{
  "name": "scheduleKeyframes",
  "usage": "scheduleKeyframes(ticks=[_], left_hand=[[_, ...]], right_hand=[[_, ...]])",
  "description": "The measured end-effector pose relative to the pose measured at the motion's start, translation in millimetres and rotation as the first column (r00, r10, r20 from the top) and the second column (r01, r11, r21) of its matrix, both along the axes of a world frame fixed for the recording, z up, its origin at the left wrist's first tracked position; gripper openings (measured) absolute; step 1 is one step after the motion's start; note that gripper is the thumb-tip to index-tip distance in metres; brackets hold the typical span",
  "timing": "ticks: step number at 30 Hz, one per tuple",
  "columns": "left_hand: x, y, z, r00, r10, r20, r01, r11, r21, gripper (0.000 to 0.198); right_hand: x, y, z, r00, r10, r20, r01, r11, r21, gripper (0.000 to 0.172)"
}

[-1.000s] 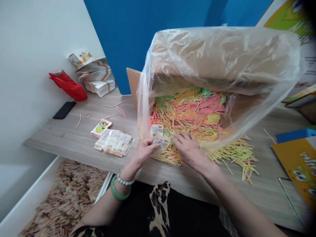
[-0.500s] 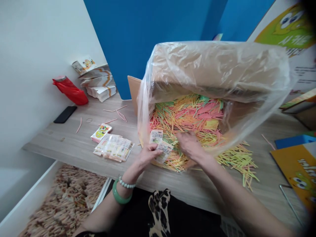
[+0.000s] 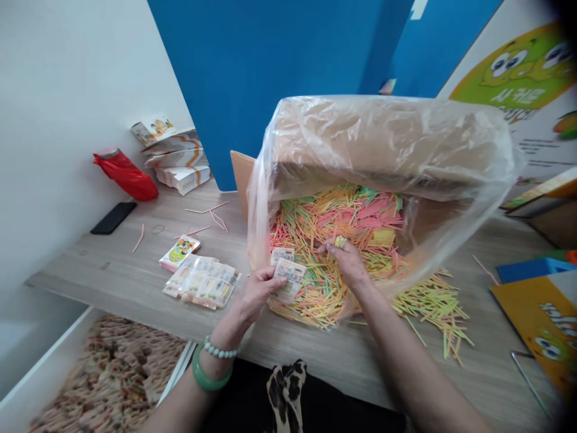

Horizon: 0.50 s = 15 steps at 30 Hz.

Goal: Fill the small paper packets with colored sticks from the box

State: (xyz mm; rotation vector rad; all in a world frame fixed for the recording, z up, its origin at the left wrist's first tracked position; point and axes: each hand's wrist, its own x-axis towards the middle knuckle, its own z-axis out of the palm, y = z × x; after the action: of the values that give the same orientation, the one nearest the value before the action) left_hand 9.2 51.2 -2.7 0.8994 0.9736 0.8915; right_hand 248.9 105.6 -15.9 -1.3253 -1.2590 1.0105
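My left hand pinches small clear printed packets between thumb and fingers, at the front left edge of a plastic-lined cardboard box. Inside lies a heap of thin coloured sticks in yellow, orange, pink and green. Over this heap, my right hand is closed, with short yellow and green stick ends showing at its fingers. How many sticks it holds I cannot make out. The clear plastic liner folds out over the box walls.
Left of the box lie a stack of flat packets, a small printed card pack and a black phone. Loose sticks spill to the right. An open drawer full of packed pieces sits below left. Orange printed cardboard stands right.
My right hand has turned in the heap, and coloured stick ends now show at its fingers. The packets in my left hand are tilted more upright. The view has shifted slightly.
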Motion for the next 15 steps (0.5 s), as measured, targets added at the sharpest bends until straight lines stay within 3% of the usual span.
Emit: scheduleKeyframes(ticks=[3,6,10,12,15], left_hand=[[2.3,5.8,2.5,1.0,0.018,0.011,-0.019,0.999,0.046,0.033],[11.0,15.0,7.0,0.999,0.028,-0.043,-0.018,0.977,0.211,0.026],[35.3,31.3,8.3,0.971,0.003,-0.239,0.129,0.835,0.534,0.015],[49.6,39.6,3.0,0.948,-0.014,-0.317,0.215,0.765,0.608,0.018],[66.7,47.9,-10.1,0.916,0.045,-0.398,0.243,0.727,0.642,0.024]], right_hand=[[-13.5,-4.2,-2.1,0.99,0.041,-0.132,-0.044,0.999,-0.019,0.025],[-27.7,-7.5,-13.3,0.98,0.103,-0.171,-0.115,0.991,-0.061,0.028],[-39.7,-6.6,-34.0,0.992,0.12,-0.028,-0.122,0.991,-0.054,0.024],[-41.4,-4.7,-39.9,0.994,0.102,0.026,-0.102,0.995,-0.023,0.019],[-40.6,-4.6,-40.6,0.986,0.07,0.155,-0.062,0.997,-0.051,0.016]])
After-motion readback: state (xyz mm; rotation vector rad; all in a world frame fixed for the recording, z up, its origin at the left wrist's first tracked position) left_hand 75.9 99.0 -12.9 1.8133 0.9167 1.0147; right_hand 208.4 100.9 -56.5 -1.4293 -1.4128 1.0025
